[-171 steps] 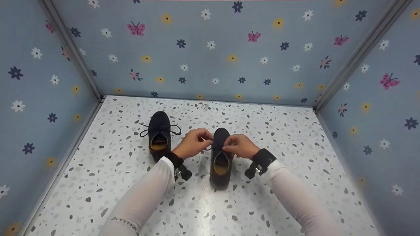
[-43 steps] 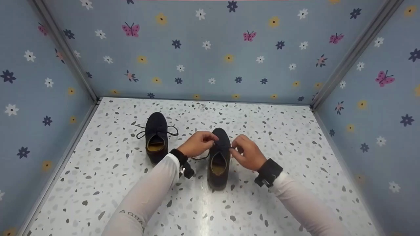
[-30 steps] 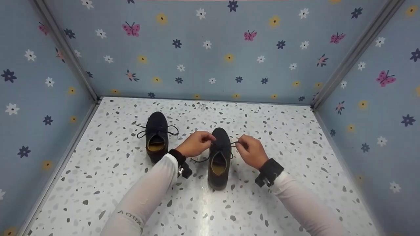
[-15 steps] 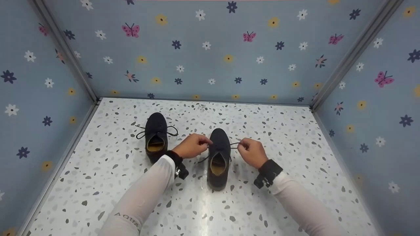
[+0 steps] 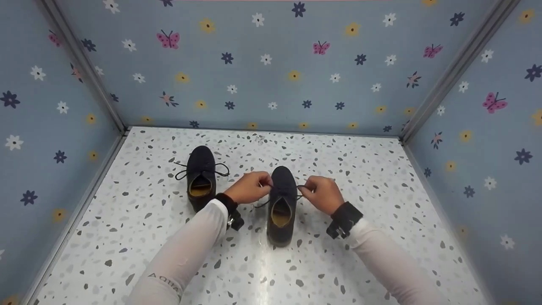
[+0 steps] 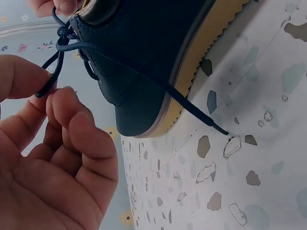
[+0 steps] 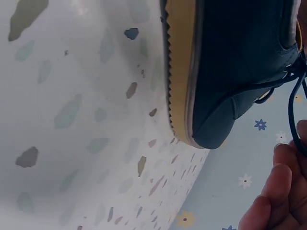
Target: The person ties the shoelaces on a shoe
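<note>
A dark navy lace-up shoe [image 5: 281,233] stands upright on the floor between my hands, toe pointing away. My left hand [image 5: 250,187], at its left side, pinches a loop of the shoelace [image 6: 58,67] between thumb and index finger. On the right side, my right hand [image 5: 324,194] pinches the other loop, close to the lacing. The left wrist view shows a knot [image 6: 64,31] at the shoe's throat and a free lace end [image 6: 211,123] hanging across the upper. The fingertips of the right hand are partly cut off in its wrist view.
The matching shoe [image 5: 201,159] stands to the left with its lace tied in a bow, close to my left forearm. Speckled white flooring [image 5: 347,262] lies around both shoes. Blue flowered panels [image 5: 271,76] enclose it at the back and sides.
Both hands were over the lacing; the right drew a loop out to the right, then came slightly back toward the shoe. The left hand shifted left to the shoe's edge.
</note>
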The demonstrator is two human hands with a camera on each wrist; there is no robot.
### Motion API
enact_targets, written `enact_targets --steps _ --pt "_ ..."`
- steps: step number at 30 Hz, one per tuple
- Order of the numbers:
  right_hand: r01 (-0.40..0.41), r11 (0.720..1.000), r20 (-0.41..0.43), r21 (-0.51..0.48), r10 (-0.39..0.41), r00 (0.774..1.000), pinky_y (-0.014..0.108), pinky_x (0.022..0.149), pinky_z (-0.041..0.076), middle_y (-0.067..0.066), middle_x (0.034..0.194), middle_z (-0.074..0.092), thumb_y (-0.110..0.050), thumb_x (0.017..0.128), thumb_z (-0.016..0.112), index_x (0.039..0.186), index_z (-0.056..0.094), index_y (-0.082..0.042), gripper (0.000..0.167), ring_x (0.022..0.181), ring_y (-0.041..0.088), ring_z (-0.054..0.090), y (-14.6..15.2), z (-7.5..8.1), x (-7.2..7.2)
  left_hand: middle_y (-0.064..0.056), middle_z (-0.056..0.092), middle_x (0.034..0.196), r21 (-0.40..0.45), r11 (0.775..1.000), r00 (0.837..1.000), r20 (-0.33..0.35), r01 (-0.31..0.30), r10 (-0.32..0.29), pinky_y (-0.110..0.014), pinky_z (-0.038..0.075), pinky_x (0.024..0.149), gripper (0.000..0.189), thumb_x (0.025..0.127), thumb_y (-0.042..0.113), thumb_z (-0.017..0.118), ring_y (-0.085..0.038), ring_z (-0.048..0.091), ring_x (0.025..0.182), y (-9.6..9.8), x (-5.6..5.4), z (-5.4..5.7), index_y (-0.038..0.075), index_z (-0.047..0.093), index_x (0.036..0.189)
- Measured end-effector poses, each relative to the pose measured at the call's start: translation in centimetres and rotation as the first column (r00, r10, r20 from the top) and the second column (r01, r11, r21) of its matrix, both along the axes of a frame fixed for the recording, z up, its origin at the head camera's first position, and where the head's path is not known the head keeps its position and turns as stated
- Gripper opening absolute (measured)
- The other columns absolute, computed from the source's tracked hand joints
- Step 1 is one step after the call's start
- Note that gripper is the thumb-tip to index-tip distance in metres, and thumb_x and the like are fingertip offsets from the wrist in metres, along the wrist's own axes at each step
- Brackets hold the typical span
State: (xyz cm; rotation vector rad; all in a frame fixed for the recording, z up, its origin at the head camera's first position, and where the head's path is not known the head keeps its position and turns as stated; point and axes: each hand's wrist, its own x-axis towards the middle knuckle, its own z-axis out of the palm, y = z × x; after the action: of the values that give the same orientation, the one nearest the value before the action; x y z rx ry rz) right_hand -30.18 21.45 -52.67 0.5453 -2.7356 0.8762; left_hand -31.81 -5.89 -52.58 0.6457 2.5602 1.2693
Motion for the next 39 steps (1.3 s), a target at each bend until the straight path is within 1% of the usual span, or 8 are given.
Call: enact_targets --steps 7,11,16,19,25,30,34,39 --pt "-0.030 0.999 -0.023 0.028 0.031 0.999 0.026 0.058 0.039 -0.003 0.066 0.066 -0.024 0.094 0.079 0.070 0.072 -0.015 0.026 0.058 0.008 0.048 0.1 0.7 -0.1 -0.001 0.074 0.084 0.008 0.999 0.997 0.061 -0.039 0.038 -0.025 0.053 0.061 0.009 0.099 0.020 0.071 -0.008 0.065 0.065 0.1 0.0 0.2 0.011 0.071 0.095" --pt "-0.030 0.999 -0.023 0.040 0.031 0.999 0.026 0.057 0.038 -0.004 0.063 0.063 -0.022 0.096 0.076 0.068 0.069 -0.016 0.030 0.056 0.008 0.046 0.4 0.7 -0.2 -0.002 0.076 0.082 -0.019 0.999 0.998 0.036 -0.048 0.049 -0.023 0.053 0.060 0.011 0.098 0.021 0.072 -0.006 0.065 0.063 0.0 -0.1 0.4 0.010 0.073 0.094" --pt "-0.018 1.000 -0.023 0.013 0.018 1.000 0.026 0.057 0.040 -0.005 0.061 0.067 -0.021 0.098 0.073 0.069 0.072 -0.016 0.030 0.053 0.005 0.053 0.7 0.6 -0.3 -0.002 0.075 0.081 -0.060 0.997 0.999 -0.018 -0.041 0.040 -0.023 0.053 0.063 0.013 0.097 0.020 0.072 -0.005 0.063 0.060 -0.2 -0.1 0.4 0.009 0.073 0.091" --pt "0.009 1.000 -0.014 -0.014 -0.009 1.000 0.026 0.056 0.039 -0.006 0.059 0.065 -0.021 0.099 0.072 0.067 0.070 -0.016 0.032 0.053 0.005 0.052 0.9 0.4 -0.4 0.000 0.073 0.079 -0.089 0.995 0.998 -0.043 -0.051 0.047 -0.026 0.052 0.066 0.014 0.098 0.023 0.071 -0.005 0.061 0.061 -0.2 -0.1 0.4 0.011 0.072 0.090" --pt "0.071 0.996 0.021 -0.055 -0.070 0.997 0.027 0.055 0.034 -0.009 0.057 0.048 -0.022 0.101 0.068 0.061 0.062 -0.016 0.040 0.053 0.010 0.043 1.1 -0.1 -0.2 0.002 0.069 0.075 -0.103 0.993 0.996 -0.061 -0.063 0.057 -0.029 0.050 0.070 0.017 0.099 0.025 0.068 -0.007 0.058 0.062 -0.2 0.0 0.4 0.012 0.070 0.088" --pt "0.096 0.992 0.039 -0.083 -0.093 0.995 0.028 0.056 0.034 -0.008 0.057 0.051 -0.020 0.102 0.066 0.061 0.062 -0.015 0.041 0.054 0.011 0.043 1.2 -0.3 -0.1 0.002 0.066 0.070 -0.111 0.990 0.996 -0.043 -0.083 0.078 -0.029 0.047 0.068 0.022 0.101 0.027 0.064 -0.010 0.060 0.059 -0.3 0.3 0.3 0.015 0.063 0.083" --pt "0.126 0.987 0.069 -0.098 -0.120 0.990 0.028 0.056 0.033 -0.006 0.057 0.052 -0.021 0.103 0.063 0.062 0.061 -0.015 0.042 0.053 0.012 0.042 1.3 -0.4 0.1 0.002 0.063 0.071 -0.115 0.987 0.994 -0.029 -0.110 0.107 -0.029 0.046 0.065 0.025 0.101 0.026 0.059 -0.011 0.063 0.062 -0.4 0.4 0.1 0.017 0.056 0.078" --pt "0.156 0.981 0.108 -0.114 -0.144 0.984 0.028 0.055 0.034 -0.003 0.057 0.056 -0.021 0.104 0.060 0.064 0.062 -0.015 0.041 0.052 0.012 0.043 1.4 -0.6 0.4 0.002 0.062 0.071 -0.112 0.985 0.991 -0.019 -0.130 0.129 -0.028 0.046 0.062 0.023 0.099 0.023 0.056 -0.012 0.066 0.063 -0.5 0.6 -0.1 0.018 0.053 0.077"
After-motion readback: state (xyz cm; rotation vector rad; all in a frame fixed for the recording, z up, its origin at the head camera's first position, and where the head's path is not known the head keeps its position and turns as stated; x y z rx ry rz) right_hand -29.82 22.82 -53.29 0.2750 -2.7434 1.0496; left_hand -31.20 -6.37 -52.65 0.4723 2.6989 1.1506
